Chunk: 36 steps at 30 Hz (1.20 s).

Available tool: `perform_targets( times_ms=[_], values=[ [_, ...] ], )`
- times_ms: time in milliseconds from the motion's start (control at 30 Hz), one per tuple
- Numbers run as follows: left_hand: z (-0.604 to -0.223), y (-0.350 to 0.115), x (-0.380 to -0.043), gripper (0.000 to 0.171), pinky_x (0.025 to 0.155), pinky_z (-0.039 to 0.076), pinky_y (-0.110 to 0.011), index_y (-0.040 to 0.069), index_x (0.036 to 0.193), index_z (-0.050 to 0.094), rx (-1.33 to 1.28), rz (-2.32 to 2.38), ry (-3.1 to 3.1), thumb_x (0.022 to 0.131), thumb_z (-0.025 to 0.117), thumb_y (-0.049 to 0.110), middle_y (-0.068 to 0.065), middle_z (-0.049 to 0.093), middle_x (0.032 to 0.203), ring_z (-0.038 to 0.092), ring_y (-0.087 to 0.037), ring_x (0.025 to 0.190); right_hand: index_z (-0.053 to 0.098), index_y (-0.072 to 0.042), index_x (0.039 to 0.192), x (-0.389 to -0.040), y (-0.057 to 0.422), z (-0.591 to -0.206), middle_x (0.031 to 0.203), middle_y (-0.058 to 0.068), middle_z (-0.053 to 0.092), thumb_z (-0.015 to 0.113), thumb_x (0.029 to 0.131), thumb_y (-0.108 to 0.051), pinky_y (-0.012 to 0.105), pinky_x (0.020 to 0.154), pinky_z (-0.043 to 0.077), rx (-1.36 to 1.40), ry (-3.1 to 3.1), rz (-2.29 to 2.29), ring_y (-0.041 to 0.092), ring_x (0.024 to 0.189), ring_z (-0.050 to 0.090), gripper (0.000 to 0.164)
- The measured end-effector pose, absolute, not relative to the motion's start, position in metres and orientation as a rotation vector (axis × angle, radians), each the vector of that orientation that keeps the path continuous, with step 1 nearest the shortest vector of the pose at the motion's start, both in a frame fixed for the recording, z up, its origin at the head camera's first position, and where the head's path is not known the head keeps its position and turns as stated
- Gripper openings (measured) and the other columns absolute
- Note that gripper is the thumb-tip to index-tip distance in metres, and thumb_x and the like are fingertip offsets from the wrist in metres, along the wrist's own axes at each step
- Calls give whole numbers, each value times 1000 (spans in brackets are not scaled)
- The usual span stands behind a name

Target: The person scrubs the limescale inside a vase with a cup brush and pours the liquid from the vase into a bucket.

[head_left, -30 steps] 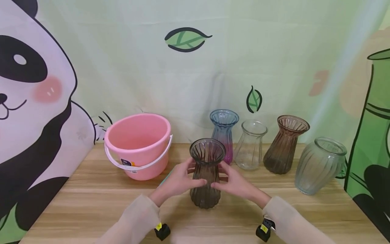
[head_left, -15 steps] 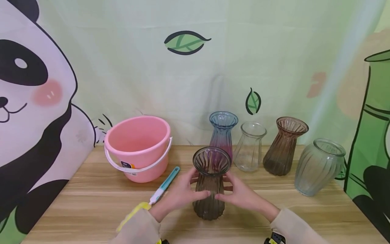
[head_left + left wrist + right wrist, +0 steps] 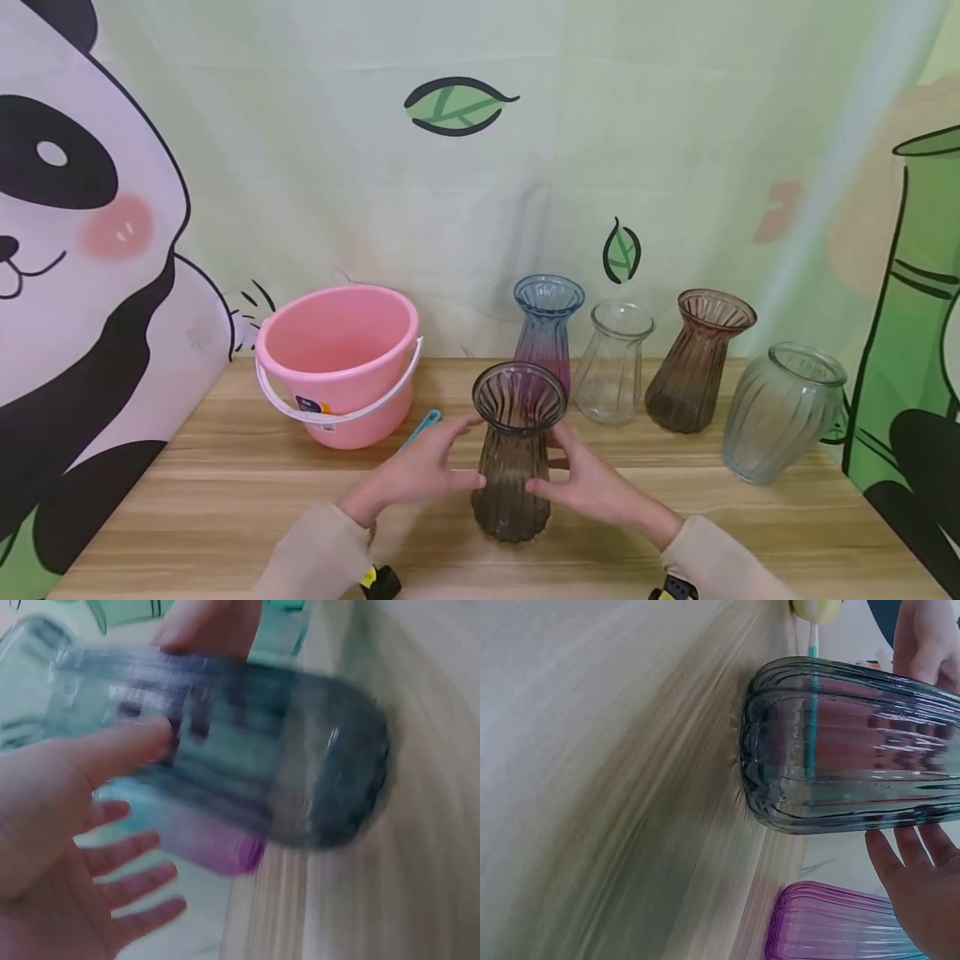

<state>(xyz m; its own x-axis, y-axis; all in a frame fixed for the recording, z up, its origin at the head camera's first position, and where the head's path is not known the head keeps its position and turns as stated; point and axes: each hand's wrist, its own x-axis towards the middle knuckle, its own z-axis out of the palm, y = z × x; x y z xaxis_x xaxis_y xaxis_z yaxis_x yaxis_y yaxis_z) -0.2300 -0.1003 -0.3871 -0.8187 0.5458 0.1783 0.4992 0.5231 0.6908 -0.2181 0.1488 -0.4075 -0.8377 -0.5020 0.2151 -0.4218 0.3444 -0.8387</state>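
Observation:
A smoky grey ribbed glass vase (image 3: 513, 500) stands upright on the wooden table, its flared mouth facing up. My right hand (image 3: 588, 475) holds its right side, thumb across the front and fingers reaching behind. On the left, my left hand (image 3: 420, 471) is spread beside the glass, only its thumb tip at the vase's edge. The left wrist view is blurred but shows that hand's fingers (image 3: 127, 889) straight and apart, off the glass. In the right wrist view the base of the grey vase (image 3: 780, 750) is at the tabletop.
Behind stand a blue-pink vase (image 3: 547, 333), a clear vase (image 3: 611, 375), a brown vase (image 3: 690, 375) and a pale bluish glass jar (image 3: 780, 417). A pink bucket (image 3: 360, 408) with a white handle sits back left. A teal-handled brush (image 3: 423, 427) lies partly hidden behind the left arm.
The grey vase came nearer in both hands, then stayed in place. Since half a second ago my left hand has loosened and shifted left off the glass, covering more of the brush.

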Motion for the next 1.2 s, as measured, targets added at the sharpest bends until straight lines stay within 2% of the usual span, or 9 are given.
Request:
perform_targets(
  times_ms=[133, 300, 433, 533, 767, 1000, 1200],
  values=[
    [-383, -110, -243, 67, 98, 39, -45, 5, 132, 44, 724, 893, 2860, 76, 73, 27, -14, 50, 131, 47, -31, 120, 14, -17, 147, -218, 150, -407, 143, 13, 32, 71, 79, -22, 40, 95, 44, -889, 2517, -1469, 30, 125, 41, 89],
    [-384, -106, -265, 64, 92, 44, -44, 0, 125, 50, 579, 524, 2951, 74, 73, 30, -17, 57, 121, 54, -33, 112, 10, -16, 148, -219, 153, -407, 149, 15, 22, 71, 79, -23, 41, 97, 43, -921, 2500, -1395, 31, 130, 36, 92],
    [-391, -98, -281, 50, 82, 48, -47, 1, 110, 57, 448, 343, 2997, 72, 73, 29, -17, 61, 110, 59, -35, 99, 7, -16, 148, -221, 156, -408, 148, 19, 21, 71, 79, -24, 41, 95, 44, -945, 2465, -1362, 35, 127, 39, 94],
    [-398, -92, -292, 34, 73, 49, -47, 3, 99, 57, 302, 291, 3015, 74, 68, 23, -16, 61, 101, 60, -34, 88, 5, -15, 147, -222, 157, -408, 148, 21, 21, 71, 79, -24, 39, 94, 45, -966, 2440, -1324, 37, 126, 40, 96],
    [-416, -84, -310, 22, 64, 51, -42, 1, 95, 63, 179, 190, 3068, 75, 59, 8, -15, 65, 94, 62, -30, 80, 14, -8, 144, -226, 159, -402, 143, 18, 31, 71, 78, -19, 36, 95, 44, -999, 2414, -1226, 33, 125, 43, 88],
    [-428, -83, -316, 13, 62, 50, -38, 3, 88, 66, 135, 220, 3113, 77, 59, 6, -14, 66, 91, 60, -25, 75, 20, -3, 142, -229, 161, -398, 139, 21, 37, 71, 79, -24, 38, 94, 45, -1034, 2442, -1149, 36, 121, 46, 84],
    [-426, -84, -316, 6, 56, 48, -35, 3, 80, 64, 135, 306, 3081, 77, 60, 4, -12, 65, 86, 55, -21, 68, 25, -5, 141, -230, 162, -400, 137, 18, 41, 72, 77, -25, 35, 93, 46, -1011, 2460, -1144, 32, 120, 48, 82]
  ],
)
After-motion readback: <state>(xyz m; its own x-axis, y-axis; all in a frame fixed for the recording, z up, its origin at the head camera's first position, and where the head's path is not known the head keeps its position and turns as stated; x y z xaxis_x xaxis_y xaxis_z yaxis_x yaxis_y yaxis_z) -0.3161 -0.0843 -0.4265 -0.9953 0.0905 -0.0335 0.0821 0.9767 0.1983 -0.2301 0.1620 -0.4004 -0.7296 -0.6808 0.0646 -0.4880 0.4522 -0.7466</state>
